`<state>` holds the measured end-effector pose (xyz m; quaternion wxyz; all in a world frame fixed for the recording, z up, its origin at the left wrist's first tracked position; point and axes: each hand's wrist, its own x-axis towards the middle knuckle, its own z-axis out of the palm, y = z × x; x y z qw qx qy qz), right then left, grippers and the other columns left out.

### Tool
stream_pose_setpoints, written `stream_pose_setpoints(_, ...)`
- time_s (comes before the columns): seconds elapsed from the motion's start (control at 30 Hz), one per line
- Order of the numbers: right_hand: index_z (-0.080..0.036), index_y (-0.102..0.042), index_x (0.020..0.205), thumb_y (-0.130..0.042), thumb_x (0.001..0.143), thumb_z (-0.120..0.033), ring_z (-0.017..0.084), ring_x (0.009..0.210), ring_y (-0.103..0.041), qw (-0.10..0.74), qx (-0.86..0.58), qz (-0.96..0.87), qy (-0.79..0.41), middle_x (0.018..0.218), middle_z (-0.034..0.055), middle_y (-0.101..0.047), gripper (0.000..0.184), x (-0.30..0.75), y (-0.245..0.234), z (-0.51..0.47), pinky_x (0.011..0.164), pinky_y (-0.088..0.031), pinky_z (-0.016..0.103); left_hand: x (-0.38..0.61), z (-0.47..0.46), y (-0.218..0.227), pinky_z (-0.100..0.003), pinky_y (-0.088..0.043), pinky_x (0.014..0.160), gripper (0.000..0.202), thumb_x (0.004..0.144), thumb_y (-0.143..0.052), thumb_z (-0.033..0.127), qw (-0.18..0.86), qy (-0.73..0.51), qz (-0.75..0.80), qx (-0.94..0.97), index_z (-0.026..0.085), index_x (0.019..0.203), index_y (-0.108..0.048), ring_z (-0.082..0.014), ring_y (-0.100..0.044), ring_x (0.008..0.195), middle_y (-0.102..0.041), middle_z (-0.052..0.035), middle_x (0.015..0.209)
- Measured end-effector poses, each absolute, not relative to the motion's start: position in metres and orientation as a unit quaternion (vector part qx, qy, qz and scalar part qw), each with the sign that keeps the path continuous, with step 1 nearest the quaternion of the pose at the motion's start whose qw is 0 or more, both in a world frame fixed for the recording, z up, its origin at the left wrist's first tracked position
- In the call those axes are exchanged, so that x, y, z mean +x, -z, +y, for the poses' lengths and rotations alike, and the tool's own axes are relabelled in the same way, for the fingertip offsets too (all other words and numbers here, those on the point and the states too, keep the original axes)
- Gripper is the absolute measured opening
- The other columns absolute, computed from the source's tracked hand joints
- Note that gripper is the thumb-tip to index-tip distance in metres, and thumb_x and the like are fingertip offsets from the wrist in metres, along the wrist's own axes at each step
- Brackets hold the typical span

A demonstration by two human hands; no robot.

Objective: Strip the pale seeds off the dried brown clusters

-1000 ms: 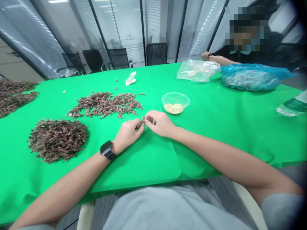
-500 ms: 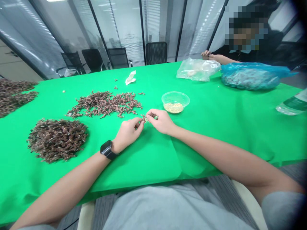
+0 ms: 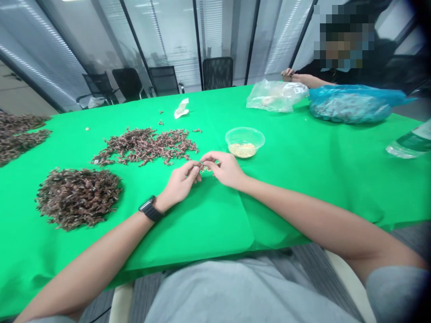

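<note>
My left hand (image 3: 182, 183), with a black watch (image 3: 150, 208) on its wrist, meets my right hand (image 3: 225, 170) fingertip to fingertip over the cloth. Both are closed in a pinch; whatever lies between the fingers is too small and covered to make out. Under the right fingers some pale yellowish bits (image 3: 206, 169) show. Just beyond that hand stands a clear plastic bowl (image 3: 261, 138) with pale grain-like bits (image 3: 241, 150) in its bottom. Small brown dried pieces lie in a loose spread (image 3: 148, 146) beyond my left hand and in a rounded heap (image 3: 79, 197) left of it.
Green cloth (image 3: 286, 215) covers the table. More brown pieces (image 3: 20, 134) lie at the far left, a crumpled white paper (image 3: 182, 109) at the back. A clear bag (image 3: 276, 96), a filled blue bag (image 3: 350, 105) and a bottle (image 3: 411, 141) are at right. Across sits a person (image 3: 310, 80).
My fingertips have drawn closer together, the right fingers reaching over toward the left ones. The brown piece seen between them earlier is now mostly covered. The view has shifted slightly.
</note>
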<state>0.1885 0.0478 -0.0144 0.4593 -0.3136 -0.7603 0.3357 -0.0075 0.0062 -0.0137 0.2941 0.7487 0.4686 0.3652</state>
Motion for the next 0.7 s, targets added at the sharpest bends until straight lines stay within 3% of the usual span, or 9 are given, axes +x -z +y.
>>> stream_pose_setpoints(0.23,-0.019,-0.072,0.096,-0.058,0.093,-0.025,0.018,0.085,-0.067,0.463,-0.319,-0.775,-0.289,0.094,0.0047,-0.075,0.016,0.189,0.015,0.049,0.074,-0.051,0.029,-0.003,0.001,0.005,-0.032,-0.054,0.080,0.036,0.098,-0.053,0.049,0.279,-0.360,0.492,0.742,0.020,0.118,-0.060,-0.0189,-0.071,0.079,-0.075,-0.0056,0.093)
stream_pose_setpoints(0.4,-0.019,-0.072,0.096,-0.058,0.092,-0.021,0.018,0.084,-0.067,0.465,-0.319,-0.780,-0.273,0.094,0.0042,-0.075,0.015,0.189,0.015,0.049,0.075,-0.051,0.029,-0.004,0.005,0.006,-0.032,-0.051,0.087,0.028,0.098,-0.053,0.043,0.207,-0.396,0.493,0.747,0.020,0.107,-0.066,-0.0196,-0.068,0.094,-0.074,-0.0059,0.104)
stream_pose_setpoints(0.7,-0.020,-0.073,0.094,-0.059,0.093,-0.018,0.018,0.086,-0.067,0.453,-0.296,-0.805,-0.241,0.094,0.0041,-0.074,0.015,0.187,0.016,0.045,0.078,-0.050,0.030,-0.003,0.004,0.002,-0.029,-0.047,0.076,0.022,0.093,-0.059,0.035,0.165,-0.412,0.502,0.743,0.019,0.086,-0.070,-0.0161,-0.062,0.077,-0.073,-0.0017,0.083)
